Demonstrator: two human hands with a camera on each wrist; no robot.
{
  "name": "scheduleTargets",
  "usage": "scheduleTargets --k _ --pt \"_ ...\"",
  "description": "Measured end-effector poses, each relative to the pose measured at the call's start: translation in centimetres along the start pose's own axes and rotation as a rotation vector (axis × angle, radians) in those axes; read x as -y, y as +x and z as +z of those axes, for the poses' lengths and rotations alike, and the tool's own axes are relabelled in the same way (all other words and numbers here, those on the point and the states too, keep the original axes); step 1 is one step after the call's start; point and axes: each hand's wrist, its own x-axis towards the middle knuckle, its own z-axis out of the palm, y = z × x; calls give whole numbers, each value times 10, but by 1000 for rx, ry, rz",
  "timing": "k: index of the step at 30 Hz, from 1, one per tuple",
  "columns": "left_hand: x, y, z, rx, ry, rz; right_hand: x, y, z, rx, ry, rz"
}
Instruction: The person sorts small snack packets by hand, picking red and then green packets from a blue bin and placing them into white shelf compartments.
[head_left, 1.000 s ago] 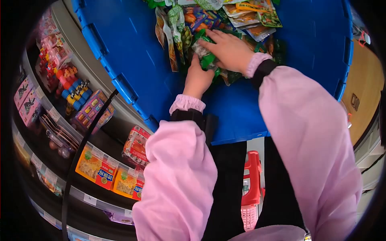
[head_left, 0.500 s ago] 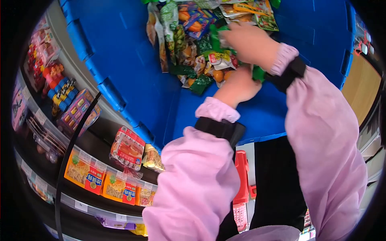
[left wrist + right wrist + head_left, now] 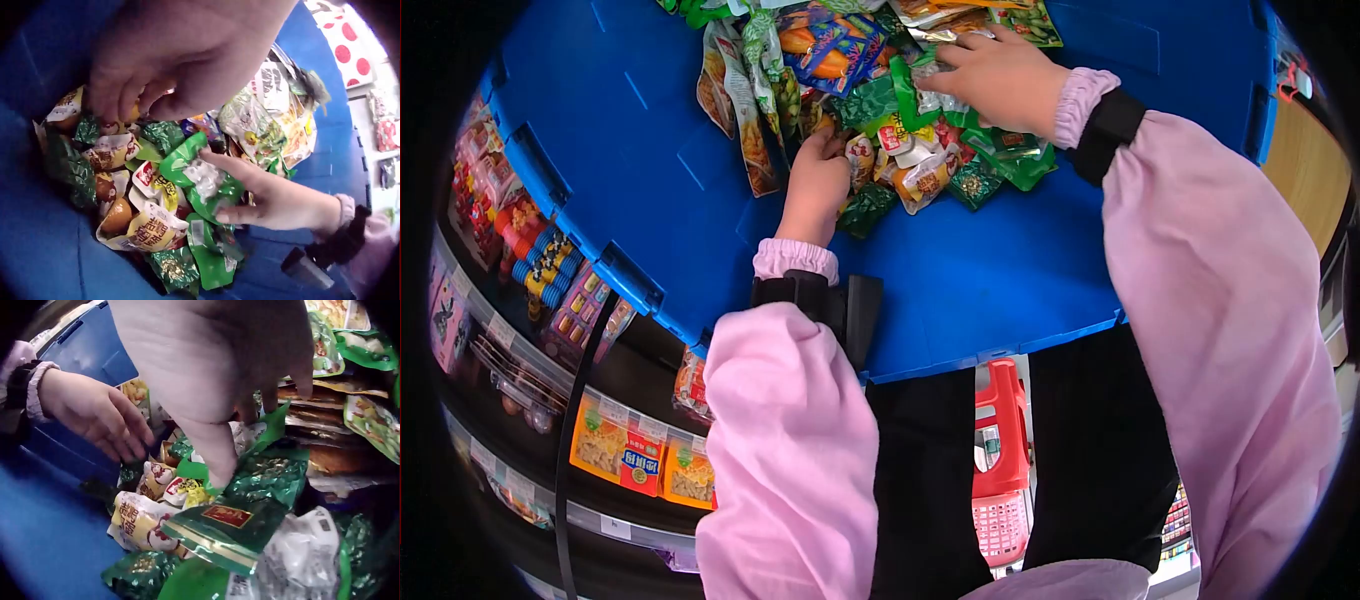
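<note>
Inside a blue plastic crate (image 3: 990, 275) lies a heap of small snack packets. My right hand (image 3: 1005, 88) rests, fingers spread, on a green packet (image 3: 206, 178) with a clear, whitish middle. Its thumb and forefinger lie on either side of that middle in the left wrist view. At the heap's left side, my left hand (image 3: 817, 190) has its fingertips down among the small packets, loosely bent with nothing visibly held. Between the hands are a cream-and-yellow packet (image 3: 925, 180) and dark green foil packets (image 3: 868, 207). Purple-blue packets with orange pictures (image 3: 830, 62) lie farther back.
Tall narrow packets (image 3: 755, 150) lean left of the heap. Stacked flat packets (image 3: 331, 419) fill the far right. Shop shelves with orange-and-red boxes (image 3: 615, 445) run along the left. A red basket (image 3: 1000, 525) stands below, between the legs.
Both hands were together on the green packet; the right hand then lifted and moved right. Now it rests on the heap, while the left hand has gone to the heap's left side.
</note>
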Motion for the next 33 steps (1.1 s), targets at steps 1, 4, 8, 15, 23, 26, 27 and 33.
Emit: scheduleTargets --k 1,4,8,15,23,26,27,33 --pt "0 2 1 8 -31 -10 -2 -1 -2 35 11 9" --pt "-2 7 -2 38 -27 -34 -7 -1 -9 150 23 57" --pt "2 8 -22 22 305 111 -17 -5 -7 152 -53 35" --pt "-8 -18 -24 49 808 201 -14 11 -10 225 26 55" --pt "-28 8 15 -80 85 195 -22 21 -15 -5 271 67" --pt "-43 21 33 -189 -395 47 -17 29 0 -471 126 120" --pt "-46 24 36 -202 -553 11 -16 32 4 -601 57 135" --pt "-53 31 43 -205 -1000 -65 -29 50 27 -736 12 144"
